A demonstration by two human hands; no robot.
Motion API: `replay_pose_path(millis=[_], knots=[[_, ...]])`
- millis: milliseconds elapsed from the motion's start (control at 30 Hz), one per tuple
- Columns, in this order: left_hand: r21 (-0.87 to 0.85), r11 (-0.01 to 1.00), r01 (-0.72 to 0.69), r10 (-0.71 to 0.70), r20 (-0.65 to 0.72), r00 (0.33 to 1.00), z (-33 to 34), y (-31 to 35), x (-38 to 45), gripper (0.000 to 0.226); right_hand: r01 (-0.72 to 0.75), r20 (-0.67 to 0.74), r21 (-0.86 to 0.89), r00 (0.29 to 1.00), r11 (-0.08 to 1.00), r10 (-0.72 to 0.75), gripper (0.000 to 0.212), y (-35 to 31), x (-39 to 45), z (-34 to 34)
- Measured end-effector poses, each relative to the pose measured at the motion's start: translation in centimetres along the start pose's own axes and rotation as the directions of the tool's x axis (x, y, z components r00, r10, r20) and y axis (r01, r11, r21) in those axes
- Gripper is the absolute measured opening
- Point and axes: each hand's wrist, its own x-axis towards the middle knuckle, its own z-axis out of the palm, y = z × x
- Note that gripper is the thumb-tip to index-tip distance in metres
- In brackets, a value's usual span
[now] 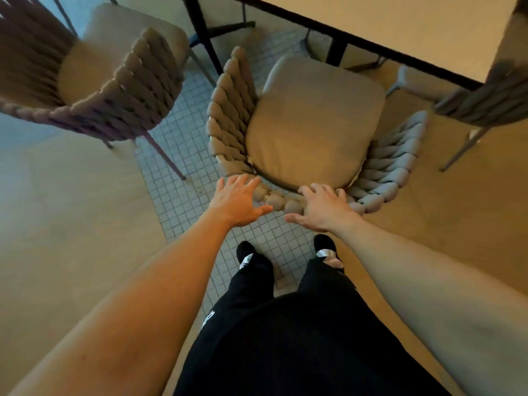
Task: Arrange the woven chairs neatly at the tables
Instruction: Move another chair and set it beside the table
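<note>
The table (400, 27) beyond the fingertips is cut off by the top edge, as is 1 woven chair (94, 81) far left of the fingers. Another chair (485, 101) at right is blurred and cropped. The middle woven chair (237, 115) sits straight ahead of both hands, its cushion (311, 121) lying in the seat. The left hand (237, 201) hovers spread over the back rim; whether it touches is unclear. The right hand (323, 207) rests on that rim, fingers draped loosely, holding nothing firmly.
</note>
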Motion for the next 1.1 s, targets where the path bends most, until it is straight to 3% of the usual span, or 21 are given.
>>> replay_pose_path(millis=[167, 300, 433, 600, 767, 833, 967, 1100], knots=[[0.112, 0.986, -0.123, 0.111, 0.108, 0.988, 1.0, -0.8, 2.5, 0.093, -0.133, -0.013, 0.124, 0.991, 0.983, 0.135, 0.094, -0.3, -0.5, 2.6], [0.200, 0.969, -0.144, 0.112, 0.160, 0.981, 1.6, -1.4, 4.3, 0.094, -0.170, -0.013, 0.175, 0.985, 0.970, 0.175, 0.073, -0.3, 0.1, 4.8], [0.263, 0.950, -0.167, 0.113, 0.207, 0.972, 2.6, -2.4, 5.8, 0.094, -0.201, -0.049, 0.188, 0.976, 0.961, 0.214, 0.081, -0.6, 1.2, 5.7], [0.313, 0.935, -0.169, 0.120, 0.169, 0.978, 4.2, -2.1, 6.7, 0.087, -0.242, -0.106, 0.164, 0.960, 0.956, 0.261, 0.081, -1.4, 2.6, 6.6], [0.254, 0.963, -0.092, 0.090, 0.022, 0.996, 4.6, -1.3, 6.5, 0.044, -0.257, -0.202, 0.217, 0.932, 0.942, 0.301, 0.066, -1.6, 2.7, 7.3], [0.240, 0.968, -0.075, 0.074, 0.017, 0.997, 4.8, -1.0, 5.8, 0.042, -0.256, -0.200, 0.265, 0.929, 0.930, 0.313, 0.062, -1.7, 2.3, 7.6], [0.230, 0.971, -0.068, 0.065, 0.023, 0.998, 6.1, -0.9, 3.5, 0.046, -0.237, -0.181, 0.200, 0.945, 0.951, 0.273, 0.078, -2.6, 0.6, 10.0], [0.215, 0.973, -0.077, 0.075, 0.018, 0.997, 6.9, -1.3, 2.5, 0.049, -0.218, -0.221, 0.180, 0.941, 0.959, 0.255, 0.070, -3.1, 0.0, 11.6]])
